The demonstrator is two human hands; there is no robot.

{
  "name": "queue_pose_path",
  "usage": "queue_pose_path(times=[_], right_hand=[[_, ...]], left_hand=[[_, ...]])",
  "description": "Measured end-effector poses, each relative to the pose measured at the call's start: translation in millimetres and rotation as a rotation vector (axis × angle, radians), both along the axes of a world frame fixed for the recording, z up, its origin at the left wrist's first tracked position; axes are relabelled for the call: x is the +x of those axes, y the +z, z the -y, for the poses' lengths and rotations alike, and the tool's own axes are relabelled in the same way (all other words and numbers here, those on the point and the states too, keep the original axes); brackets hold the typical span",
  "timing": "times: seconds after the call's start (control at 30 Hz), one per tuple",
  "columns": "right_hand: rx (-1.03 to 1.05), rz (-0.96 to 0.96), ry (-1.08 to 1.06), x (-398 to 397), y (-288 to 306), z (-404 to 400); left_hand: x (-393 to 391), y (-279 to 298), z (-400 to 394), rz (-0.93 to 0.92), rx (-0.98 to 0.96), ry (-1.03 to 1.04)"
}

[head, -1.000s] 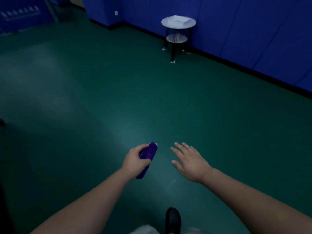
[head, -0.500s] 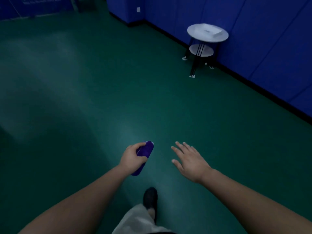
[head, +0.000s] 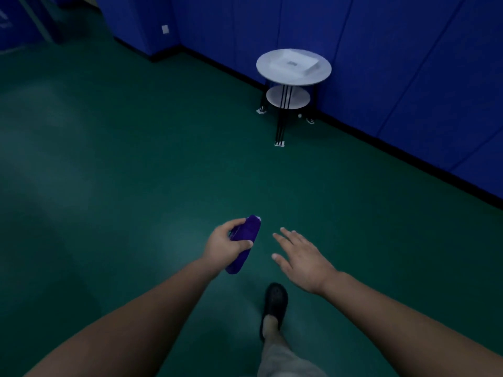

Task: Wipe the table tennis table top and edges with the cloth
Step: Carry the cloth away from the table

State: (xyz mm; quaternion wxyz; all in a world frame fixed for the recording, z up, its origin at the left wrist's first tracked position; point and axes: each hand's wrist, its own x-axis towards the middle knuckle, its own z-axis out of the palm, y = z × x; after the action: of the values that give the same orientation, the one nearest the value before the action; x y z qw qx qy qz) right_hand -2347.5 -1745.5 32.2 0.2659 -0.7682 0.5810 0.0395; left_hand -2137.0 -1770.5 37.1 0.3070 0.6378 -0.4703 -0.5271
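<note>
My left hand grips a folded purple cloth, which sticks out above and below the fingers. To its right, my right hand hangs in the air with fingers spread and holds nothing. Both hands are held out in front of me over the green floor. No table tennis table is in view.
A small round white side table with a lower shelf and black legs stands by the blue padded wall, a white flat item on its top. My foot in a dark shoe steps forward on the green floor.
The view has turned and moved on: the round side table has shifted right and come closer. My dark shoe has swung forward. Both hands keep the same pose, cloth still held.
</note>
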Motion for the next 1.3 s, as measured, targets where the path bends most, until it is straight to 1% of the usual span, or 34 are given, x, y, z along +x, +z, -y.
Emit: queue_pose_path(times=[0.1,0.27,0.33,0.47,0.57,0.67,0.73,0.83,0.93,1.0,1.03,1.1,1.13,1.17,1.23,1.3], right_hand=[[0.045,0.105,-0.052,-7.1,-2.4,99.6],[0.1,0.236,-0.092,-11.3,11.9,248.5],[0.123,0.31,-0.128,-8.8,17.1,301.2],[0.233,0.559,-0.311,4.7,10.9,401.6],[0.286,0.805,-0.488,22.3,-2.8,484.4],[0.293,1.014,-0.602,45.2,-9.1,568.0],[0.289,1.126,-0.718,59.5,-7.0,623.2],[0.258,1.169,-0.832,64.3,4.6,697.2],[0.171,1.077,-0.937,57.2,14.4,762.3],[0.175,1.079,-1.002,47.7,16.5,802.2],[0.234,1.127,-1.045,41.5,17.4,820.4],[0.495,1.269,-1.091,27.3,22.7,863.6],[0.627,1.316,-1.05,20.9,25.7,881.2],[0.715,1.352,-1.02,13.6,24.2,903.2],[0.736,1.385,-1.038,0.3,12.4,946.6],[0.666,1.434,-1.078,-11.3,-0.3,990.4]], left_hand=[[-20.1,5.0,88.9,-0.013,0.015,0.03],[-36.8,20.6,230.4,-0.05,-0.022,0.092],[-41.2,27.2,280.2,-0.098,-0.031,0.126],[-48.0,26.6,380.1,-0.268,-0.01,0.238],[-46.9,15.9,467.4,-0.396,0.034,0.296],[-38.9,10.6,553.3,-0.497,0.064,0.298],[-30.9,10.0,611.6,-0.516,0.078,0.284],[-18.9,17.2,693.2,-0.482,0.067,0.227],[-14.7,24.5,767.7,-0.376,0.061,0.166],[-18.4,28.9,812.0,-0.37,0.065,0.146],[-21.4,30.5,832.4,-0.403,0.082,0.143],[-30.2,29.7,877.9,-0.493,0.128,0.139],[-34.7,29.2,895.6,-0.52,0.141,0.138],[-40.7,25.8,919.2,-0.532,0.146,0.131],[-51.8,16.3,964.9,-0.509,0.144,0.113],[-60.2,9.3,1007.2,-0.449,0.124,0.105]])
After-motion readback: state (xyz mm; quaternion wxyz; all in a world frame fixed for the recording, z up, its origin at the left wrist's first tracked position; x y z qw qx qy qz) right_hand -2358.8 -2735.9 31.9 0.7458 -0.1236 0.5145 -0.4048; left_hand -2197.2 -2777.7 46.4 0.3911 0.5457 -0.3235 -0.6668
